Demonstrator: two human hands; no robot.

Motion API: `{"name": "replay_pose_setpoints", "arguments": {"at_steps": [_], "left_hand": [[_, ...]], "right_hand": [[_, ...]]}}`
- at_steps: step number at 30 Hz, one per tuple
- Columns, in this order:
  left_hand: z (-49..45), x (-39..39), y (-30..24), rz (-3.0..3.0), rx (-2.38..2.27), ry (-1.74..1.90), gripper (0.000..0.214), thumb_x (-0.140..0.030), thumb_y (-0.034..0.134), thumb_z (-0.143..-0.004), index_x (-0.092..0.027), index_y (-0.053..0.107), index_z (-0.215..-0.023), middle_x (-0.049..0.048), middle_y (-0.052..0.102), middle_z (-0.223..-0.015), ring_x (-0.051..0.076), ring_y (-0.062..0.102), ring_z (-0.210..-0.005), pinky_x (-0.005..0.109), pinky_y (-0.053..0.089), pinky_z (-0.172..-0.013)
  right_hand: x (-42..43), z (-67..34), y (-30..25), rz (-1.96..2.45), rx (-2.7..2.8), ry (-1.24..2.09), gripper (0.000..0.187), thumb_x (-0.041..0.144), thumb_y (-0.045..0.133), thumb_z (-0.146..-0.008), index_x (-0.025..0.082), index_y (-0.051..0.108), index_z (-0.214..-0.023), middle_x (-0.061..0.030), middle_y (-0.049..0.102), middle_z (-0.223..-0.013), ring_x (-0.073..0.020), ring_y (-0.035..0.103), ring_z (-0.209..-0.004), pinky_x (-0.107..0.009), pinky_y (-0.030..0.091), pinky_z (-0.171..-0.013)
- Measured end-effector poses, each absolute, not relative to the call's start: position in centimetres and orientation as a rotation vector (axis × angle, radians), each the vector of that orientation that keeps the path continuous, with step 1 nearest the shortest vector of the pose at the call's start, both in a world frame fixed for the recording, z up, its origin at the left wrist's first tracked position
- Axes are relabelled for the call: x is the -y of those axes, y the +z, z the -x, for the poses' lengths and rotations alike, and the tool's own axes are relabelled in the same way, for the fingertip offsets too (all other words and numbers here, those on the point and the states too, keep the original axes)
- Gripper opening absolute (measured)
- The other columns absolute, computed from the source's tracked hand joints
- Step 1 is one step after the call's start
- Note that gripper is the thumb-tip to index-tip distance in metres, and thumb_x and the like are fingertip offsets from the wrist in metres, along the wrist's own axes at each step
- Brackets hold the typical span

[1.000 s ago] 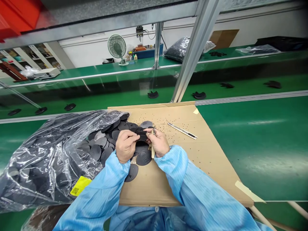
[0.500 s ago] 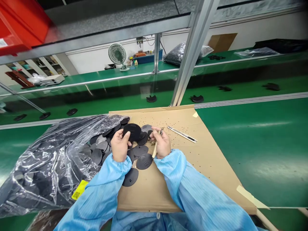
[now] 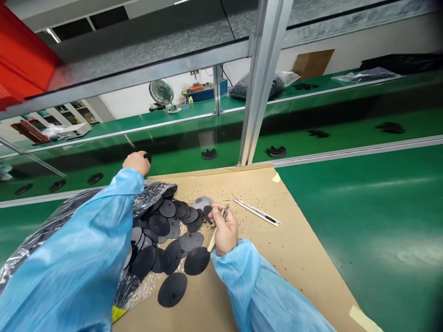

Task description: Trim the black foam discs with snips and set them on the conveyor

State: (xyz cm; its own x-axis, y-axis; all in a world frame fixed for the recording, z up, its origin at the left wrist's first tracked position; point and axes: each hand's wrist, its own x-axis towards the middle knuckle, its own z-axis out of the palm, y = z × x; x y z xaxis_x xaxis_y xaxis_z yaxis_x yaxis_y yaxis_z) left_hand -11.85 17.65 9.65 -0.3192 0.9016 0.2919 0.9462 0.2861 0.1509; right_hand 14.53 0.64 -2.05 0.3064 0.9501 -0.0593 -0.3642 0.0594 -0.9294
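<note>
My left hand (image 3: 135, 163) reaches past the far edge of the cardboard, out over the green belt. It is shut on a small black piece (image 3: 148, 157), mostly hidden by the fingers. My right hand (image 3: 225, 229) grips a pale-handled tool (image 3: 212, 240) with a small metal tip (image 3: 224, 212). That hand sits beside a pile of black round plastic discs (image 3: 174, 228), which spills from a clear plastic bag (image 3: 151, 197). One black disc (image 3: 172, 289) lies apart at the near side. A grey disc (image 3: 201, 203) lies close to my right fingers.
A cardboard sheet (image 3: 289, 263) carries scattered black specks and a metal-bladed utility knife (image 3: 256, 212). Notched black pieces (image 3: 209, 154) lie on the green belt (image 3: 339, 131), behind an aluminium post (image 3: 258, 83). A red bin (image 3: 20, 57) hangs overhead at upper left.
My left hand has moved up and left, off the pile and out over the belt, carrying the black piece. My right hand stays by the discs with the tool. The view has shifted slightly.
</note>
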Motion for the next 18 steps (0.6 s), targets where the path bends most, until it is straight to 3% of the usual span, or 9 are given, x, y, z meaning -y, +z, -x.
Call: {"name": "replay_pose_setpoints", "arguments": {"at_steps": [4,8,12,15,18], "left_hand": [[9.2,-22.8,8.9,1.772,2.447,-0.224,0.051,-0.033,0.071,-0.076,-0.006,0.055,-0.115,0.0245,0.051,-0.125,0.040,0.054,-0.112,0.050,0.044,-0.091],[1.0,-27.3,5.1,2.038,2.418,-0.213,0.055,-0.045,0.067,-0.078,-0.012,0.054,-0.120,0.0219,0.054,-0.126,0.036,0.051,-0.120,0.042,0.042,-0.098],[-6.0,-29.6,1.9,2.009,2.636,-0.414,0.065,-0.052,0.063,-0.079,-0.011,0.047,-0.127,0.0237,0.058,-0.122,0.036,0.053,-0.119,0.042,0.042,-0.097],[-8.3,-30.0,0.8,1.908,2.719,-0.539,0.067,-0.045,0.072,-0.073,-0.011,0.048,-0.125,0.0251,0.058,-0.120,0.038,0.051,-0.120,0.047,0.041,-0.097],[-9.0,-29.9,0.6,1.889,2.692,-0.813,0.065,-0.025,0.078,-0.067,-0.011,0.049,-0.123,0.0229,0.060,-0.120,0.035,0.054,-0.118,0.042,0.042,-0.095]], "right_hand": [[-0.6,-14.6,-1.9,1.061,0.669,1.149,0.036,0.048,0.064,-0.076,0.015,0.064,-0.090,-0.0021,0.059,-0.070,-0.0168,0.056,-0.066,-0.031,0.045,-0.066],[0.1,-14.3,-1.6,1.049,0.642,1.146,0.031,0.039,0.067,-0.073,0.018,0.057,-0.093,0.0034,0.048,-0.069,-0.0127,0.048,-0.062,-0.027,0.043,-0.062],[0.9,-13.9,-1.3,1.041,0.661,1.160,0.041,0.029,0.067,-0.069,0.021,0.049,-0.105,0.0032,0.046,-0.080,-0.0122,0.047,-0.067,-0.025,0.044,-0.063],[1.0,-13.8,-1.3,1.063,0.690,1.166,0.042,0.028,0.064,-0.069,0.023,0.046,-0.107,0.0026,0.045,-0.083,-0.0134,0.048,-0.071,-0.026,0.046,-0.065],[0.9,-13.9,-1.3,1.098,0.727,1.156,0.043,0.028,0.062,-0.069,0.023,0.045,-0.108,0.0026,0.045,-0.083,-0.0141,0.050,-0.072,-0.028,0.046,-0.067]]}}
